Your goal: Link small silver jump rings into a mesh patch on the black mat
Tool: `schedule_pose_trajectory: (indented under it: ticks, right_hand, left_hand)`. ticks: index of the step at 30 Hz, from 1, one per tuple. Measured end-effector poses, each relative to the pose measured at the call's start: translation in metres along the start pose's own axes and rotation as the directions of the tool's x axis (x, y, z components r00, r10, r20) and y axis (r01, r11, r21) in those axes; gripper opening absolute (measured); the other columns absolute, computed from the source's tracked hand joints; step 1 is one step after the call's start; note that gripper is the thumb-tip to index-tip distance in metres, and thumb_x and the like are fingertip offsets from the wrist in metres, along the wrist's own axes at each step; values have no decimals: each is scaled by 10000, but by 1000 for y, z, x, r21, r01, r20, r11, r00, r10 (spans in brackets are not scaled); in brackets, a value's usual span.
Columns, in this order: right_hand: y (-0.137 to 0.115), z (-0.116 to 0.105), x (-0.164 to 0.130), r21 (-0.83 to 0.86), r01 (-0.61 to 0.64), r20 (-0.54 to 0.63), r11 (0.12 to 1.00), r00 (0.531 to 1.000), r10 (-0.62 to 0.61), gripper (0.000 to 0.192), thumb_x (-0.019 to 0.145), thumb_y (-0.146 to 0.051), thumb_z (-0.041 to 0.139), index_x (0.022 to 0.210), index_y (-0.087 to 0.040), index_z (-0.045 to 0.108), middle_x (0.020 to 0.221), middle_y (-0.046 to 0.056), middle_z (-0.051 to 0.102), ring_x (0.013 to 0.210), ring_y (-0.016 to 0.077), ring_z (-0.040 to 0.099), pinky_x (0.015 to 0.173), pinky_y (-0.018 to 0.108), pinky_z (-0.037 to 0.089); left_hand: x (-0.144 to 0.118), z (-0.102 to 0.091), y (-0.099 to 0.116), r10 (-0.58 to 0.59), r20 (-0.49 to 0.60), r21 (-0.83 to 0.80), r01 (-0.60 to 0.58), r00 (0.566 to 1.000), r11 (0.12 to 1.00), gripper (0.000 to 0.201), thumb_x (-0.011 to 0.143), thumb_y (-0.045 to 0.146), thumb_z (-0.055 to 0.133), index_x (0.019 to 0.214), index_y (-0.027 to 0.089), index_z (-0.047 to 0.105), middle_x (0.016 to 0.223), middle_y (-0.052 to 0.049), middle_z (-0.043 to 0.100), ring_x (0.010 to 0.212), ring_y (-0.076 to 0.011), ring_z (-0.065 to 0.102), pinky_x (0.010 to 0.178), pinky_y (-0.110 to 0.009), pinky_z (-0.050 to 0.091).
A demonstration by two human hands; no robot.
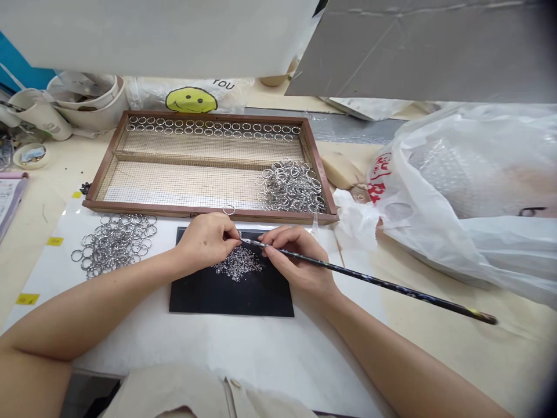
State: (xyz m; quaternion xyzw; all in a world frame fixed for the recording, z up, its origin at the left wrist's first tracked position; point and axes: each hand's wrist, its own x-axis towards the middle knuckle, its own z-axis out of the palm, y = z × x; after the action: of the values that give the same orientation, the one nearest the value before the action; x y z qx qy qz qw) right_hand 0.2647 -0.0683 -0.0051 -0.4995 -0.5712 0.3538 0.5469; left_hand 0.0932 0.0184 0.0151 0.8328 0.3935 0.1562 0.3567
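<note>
My left hand [208, 237] is closed in a pinch, with part of a small metal ring showing at its fingertips. In my right hand [302, 255] is a long, thin paintbrush [391, 284] with a black patterned handle. Its narrow tip points left and meets the left fingertips; whether it touches the ring I cannot tell. Just below both hands, a heap of tiny silvery pieces [237, 266] lies on a black mat [230, 299]. A single ring [228, 209] rests at the front rim of the wood-framed mesh tray [183, 177], just above my left hand.
Inside the tray, rings [209, 128] stand in rows at the back and a ring pile [291, 186] fills the right front. Another ring pile [117, 244] lies left of the mat. A plastic bag [478, 203] bulges at right; white tubs [93, 107] stand back left.
</note>
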Motion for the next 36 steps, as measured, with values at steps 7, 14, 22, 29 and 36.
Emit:
schedule_pose_trajectory:
  ticks: [7,14,22,29,36]
  right_hand:
    - [0,-3,-3,8,-40,-46,999,998,40,122,809,-163,584,746,-224,500,745,11,594,744,173,606,667,363,503]
    - [0,-6,-4,-131,-157,-89,979,985,146,153,784,-189,595,687,-216,480,646,-15,563,578,133,543,517,294,423]
    - [0,-5,-4,-175,-106,-39,979,994,100,152,786,-160,571,683,-219,477,645,-17,555,591,136,536,535,297,402]
    - [-1,-3,-3,-187,-99,-23,977,995,97,142,795,-164,574,702,-219,482,664,-16,558,606,137,539,555,299,414]
    - [0,-4,-3,-194,-98,-31,976,995,94,149,790,-160,571,691,-220,476,652,-13,554,595,141,530,544,303,404]
  left_hand:
    - [0,0,0,-1,-4,-8,1,1000,1000,101,728,159,670,628,179,676,689,8,667,689,-119,598,619,-246,427]
    - [-1,-1,2,-16,-1,-14,16,1000,1000,101,730,158,669,632,180,678,703,7,671,683,-121,596,621,-251,434]
    - [0,-1,3,-9,-2,-7,9,1000,1000,105,730,159,675,627,179,674,697,9,671,685,-120,596,625,-251,435]
    - [0,-1,2,-15,-9,-1,15,1000,1000,98,729,169,678,631,181,676,697,7,674,681,-123,595,628,-256,436]
    - [0,-1,3,-12,-7,-5,12,1000,1000,105,730,163,679,626,178,674,694,7,673,681,-122,596,633,-257,437]
